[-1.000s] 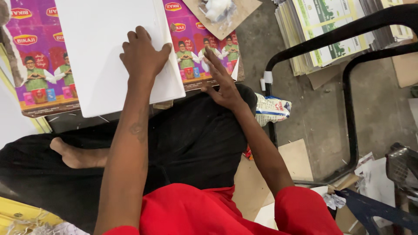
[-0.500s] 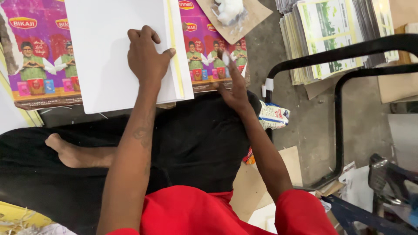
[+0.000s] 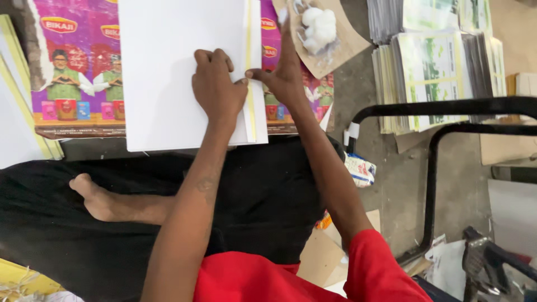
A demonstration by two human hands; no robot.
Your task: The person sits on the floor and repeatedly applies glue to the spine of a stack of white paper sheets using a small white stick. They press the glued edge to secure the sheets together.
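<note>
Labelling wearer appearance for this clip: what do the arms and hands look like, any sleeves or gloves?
Both hands bare: no gloves, rings or watch visible on the left hand or right hand. Forearms uncovered. Short red sleeves of a red shirt end above the elbows. A faint dark mark shows on the left forearm.

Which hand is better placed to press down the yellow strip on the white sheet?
Probably the right hand: its fingertips already touch the yellow strip at the white sheet's right edge. The left hand lies flat on the sheet beside the strip, holding it down.
</note>
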